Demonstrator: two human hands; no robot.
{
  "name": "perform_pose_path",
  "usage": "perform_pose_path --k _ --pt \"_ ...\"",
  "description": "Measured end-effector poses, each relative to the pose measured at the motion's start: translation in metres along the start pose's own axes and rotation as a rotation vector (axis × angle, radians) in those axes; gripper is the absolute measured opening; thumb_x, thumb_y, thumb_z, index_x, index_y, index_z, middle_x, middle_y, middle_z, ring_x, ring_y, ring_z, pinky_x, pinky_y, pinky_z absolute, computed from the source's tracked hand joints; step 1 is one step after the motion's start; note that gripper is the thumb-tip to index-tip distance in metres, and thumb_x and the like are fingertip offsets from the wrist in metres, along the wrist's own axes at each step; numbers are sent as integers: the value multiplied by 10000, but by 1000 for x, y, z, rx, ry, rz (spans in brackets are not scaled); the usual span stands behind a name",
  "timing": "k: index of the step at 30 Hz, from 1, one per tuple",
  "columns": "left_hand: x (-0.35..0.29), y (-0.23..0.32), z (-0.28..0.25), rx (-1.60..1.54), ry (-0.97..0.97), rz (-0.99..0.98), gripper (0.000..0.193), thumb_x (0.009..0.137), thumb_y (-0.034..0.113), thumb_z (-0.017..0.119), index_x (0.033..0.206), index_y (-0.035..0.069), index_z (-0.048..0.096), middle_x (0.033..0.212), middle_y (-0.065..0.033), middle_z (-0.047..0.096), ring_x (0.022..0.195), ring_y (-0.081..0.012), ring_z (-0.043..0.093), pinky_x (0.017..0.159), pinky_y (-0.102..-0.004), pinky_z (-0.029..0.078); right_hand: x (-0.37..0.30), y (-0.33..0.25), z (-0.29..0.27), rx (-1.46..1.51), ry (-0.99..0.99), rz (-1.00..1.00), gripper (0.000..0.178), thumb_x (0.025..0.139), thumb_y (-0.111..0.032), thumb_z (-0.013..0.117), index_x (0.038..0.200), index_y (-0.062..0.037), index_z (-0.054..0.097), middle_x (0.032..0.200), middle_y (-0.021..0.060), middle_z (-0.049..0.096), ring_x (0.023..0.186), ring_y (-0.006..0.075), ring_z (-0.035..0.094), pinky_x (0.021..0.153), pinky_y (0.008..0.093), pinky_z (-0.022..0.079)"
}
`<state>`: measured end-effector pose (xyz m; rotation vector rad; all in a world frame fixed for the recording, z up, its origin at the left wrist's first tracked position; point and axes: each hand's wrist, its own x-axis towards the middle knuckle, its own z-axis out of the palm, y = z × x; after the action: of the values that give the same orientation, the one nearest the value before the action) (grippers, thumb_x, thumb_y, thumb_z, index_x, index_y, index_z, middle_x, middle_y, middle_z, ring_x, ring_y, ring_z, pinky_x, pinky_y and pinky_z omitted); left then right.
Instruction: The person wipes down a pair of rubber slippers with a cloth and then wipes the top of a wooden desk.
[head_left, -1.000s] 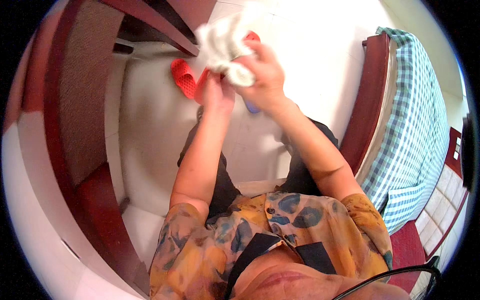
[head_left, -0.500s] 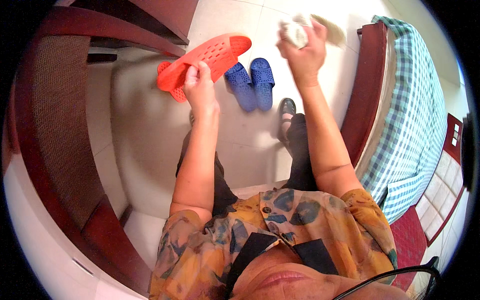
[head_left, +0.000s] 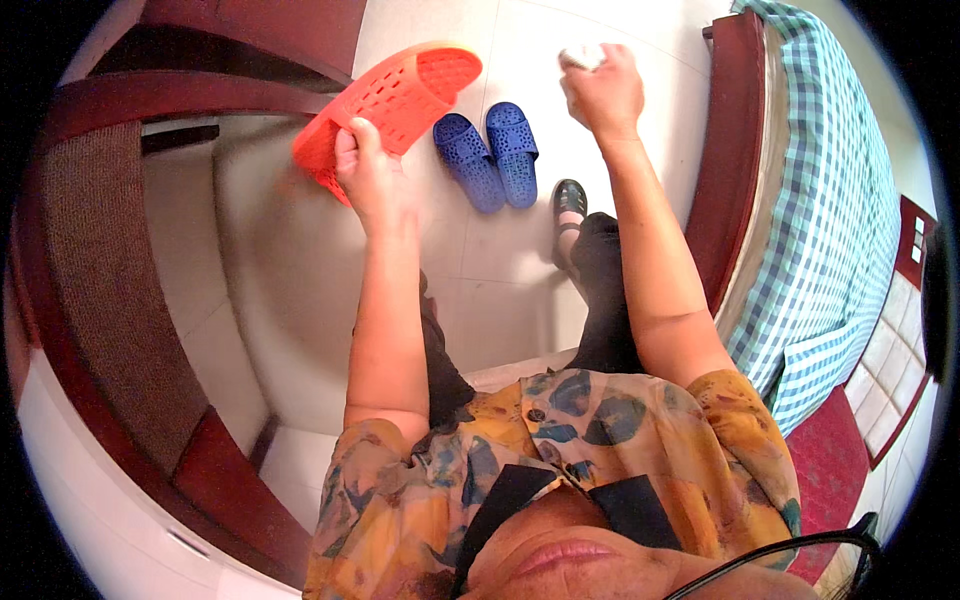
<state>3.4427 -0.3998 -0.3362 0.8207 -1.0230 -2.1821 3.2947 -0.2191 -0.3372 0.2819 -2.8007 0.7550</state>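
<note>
My left hand (head_left: 372, 180) grips an orange-red perforated slipper (head_left: 395, 105) by its side, thumb on top, tilted up off the floor. More orange-red material (head_left: 330, 186) shows below it; I cannot tell whether that is a second slipper. To the right, my right hand (head_left: 610, 95) is closed around a crumpled white wad (head_left: 582, 57), which looks like cloth and is partly hidden by the fingers. Between the two hands, a pair of blue slippers (head_left: 514, 150) stands side by side on the pale tiled floor (head_left: 480, 250).
A bed with a green-and-white checked cover (head_left: 810, 200) and dark red wooden frame (head_left: 728, 150) borders the right. On the left is dark red wooden furniture with a brown woven panel (head_left: 95, 280). My foot in a black shoe (head_left: 569, 200) is below my right hand.
The orange-red slipper and my left hand have shifted slightly left. My right hand has turned over; the pale cloth trailing beside it no longer shows, only a small white part. The view has shifted slightly.
</note>
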Motion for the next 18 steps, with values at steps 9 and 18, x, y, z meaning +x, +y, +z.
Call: perform_pose_path --k 9,18 --pt "15 -35 -33 -450 -154 -410 336 886 259 495 1109 10 530 1118 -133 565 1034 -258 546 904 -404 460 -67 -91 3 349 -372 -799 248 608 -77 661 842 -83 580 1005 82 546 852 278 544 679 389 470" --pt "33 -17 -46 -749 126 -640 350 941 147 288 1222 30 462 1246 -143 515 1166 -263 485 1001 -462 371 -17 -13 17 154 -207 80 236 668 -165 702 863 -49 636 908 125 588 823 296 597 711 351 489"
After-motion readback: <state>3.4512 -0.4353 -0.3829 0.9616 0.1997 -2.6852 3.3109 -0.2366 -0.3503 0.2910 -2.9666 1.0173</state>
